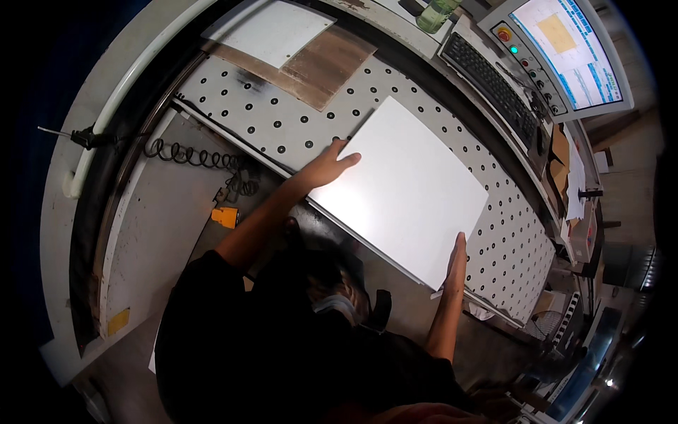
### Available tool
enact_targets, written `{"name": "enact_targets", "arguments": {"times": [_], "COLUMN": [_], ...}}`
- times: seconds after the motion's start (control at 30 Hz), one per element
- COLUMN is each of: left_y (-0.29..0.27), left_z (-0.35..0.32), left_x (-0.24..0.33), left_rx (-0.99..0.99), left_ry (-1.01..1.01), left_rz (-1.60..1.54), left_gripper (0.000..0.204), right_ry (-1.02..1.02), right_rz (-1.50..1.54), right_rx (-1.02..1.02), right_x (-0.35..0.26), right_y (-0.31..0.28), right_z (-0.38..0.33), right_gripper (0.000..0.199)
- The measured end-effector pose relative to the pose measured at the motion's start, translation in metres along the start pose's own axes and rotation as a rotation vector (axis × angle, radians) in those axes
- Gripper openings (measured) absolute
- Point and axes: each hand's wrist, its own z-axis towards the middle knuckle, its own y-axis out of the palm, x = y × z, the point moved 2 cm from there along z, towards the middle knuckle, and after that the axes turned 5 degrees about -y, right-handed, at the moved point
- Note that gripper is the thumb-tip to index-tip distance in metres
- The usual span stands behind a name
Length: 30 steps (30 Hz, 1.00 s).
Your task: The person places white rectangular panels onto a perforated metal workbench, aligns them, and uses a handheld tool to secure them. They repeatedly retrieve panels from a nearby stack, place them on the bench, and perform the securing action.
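Left hand [330, 164] and right hand [456, 263] grasp opposite edges of a white panel [402, 187]. It lies flat on a perforated tabletop [282, 120].

Single head-worn fisheye, looking steeply down from above the person's own shoulders onto the perforated worktable [296, 127]. Close range. Table edges bow toward the frame's rim.

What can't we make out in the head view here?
- Head view: left hand palm is hidden, pressed on the white panel edge.
- Right hand: seen edge-on at the panel's corner; the fingers' grip is unclear.
- Monitor contents: too small and bent by the fisheye rim.
- Floor below the perforated table: blocked by the person's dark torso.
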Motion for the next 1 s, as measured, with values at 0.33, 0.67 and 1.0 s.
{"name": "enact_targets", "arguments": {"times": [0.33, 0.67, 1.0], "left_y": [-0.039, -0.091, -0.285], "left_z": [0.001, -0.054, -0.247], "left_x": [0.017, -0.026, -0.007], "left_rx": [0.032, 0.572, 2.036], "left_ry": [-0.047, 0.274, 0.326], "left_rz": [-0.087, -0.229, 0.619], "left_gripper": [0.087, 0.063, 0.099], "right_ry": [0.025, -0.076, -1.665], "right_rz": [-0.165, -0.221, -0.215], "right_rx": [0.027, 0.137, -0.162], "right_x": [-0.012, -0.022, -0.217], "right_y": [0.035, 0.005, 0.101], "right_z": [0.024, 0.030, -0.066], "right_gripper": [0.071, 0.058, 0.037]}}
